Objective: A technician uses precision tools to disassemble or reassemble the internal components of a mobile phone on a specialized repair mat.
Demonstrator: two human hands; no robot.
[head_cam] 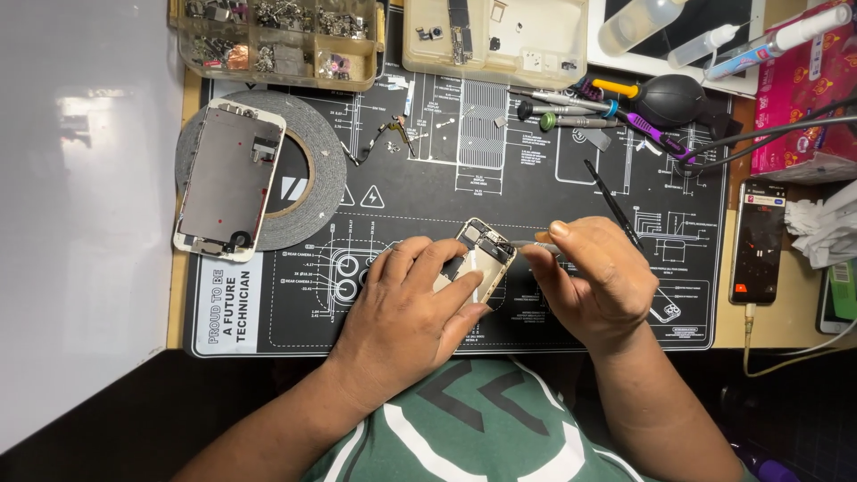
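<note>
The open phone [480,259] lies on the black mat [536,187], close to the near edge of the worktop and about in the middle. Its back is up and its small inside parts show. The left hand [406,308] is curled over the phone and grips it by its sides, most likely to keep it from sliding. The right hand [594,281] is closed around a thin tool [534,244]. The tip of the tool touches the top part of the phone, where the tiny parts sit. The fingers pinch the tool low down, which probably helps to keep the tip steady.

A thin black stick [614,203] lies just behind the right hand. The phone screen [229,178] rests face down on a big roll of tape [312,201] near the left edge of the mat, apart from the work, so it is out of the way.

At the far left corner stands a clear box [277,40] with many little compartments. They hold small metal bits, too small to tell apart. Beside it is a pale tray [536,40] with a few loose phone parts in it. Screwdrivers [562,112] and a black air blower [674,98] lie near the far right corner, within easy reach. Another phone [759,241] with its screen lit lies at the right edge, with a cable plugged in.
</note>
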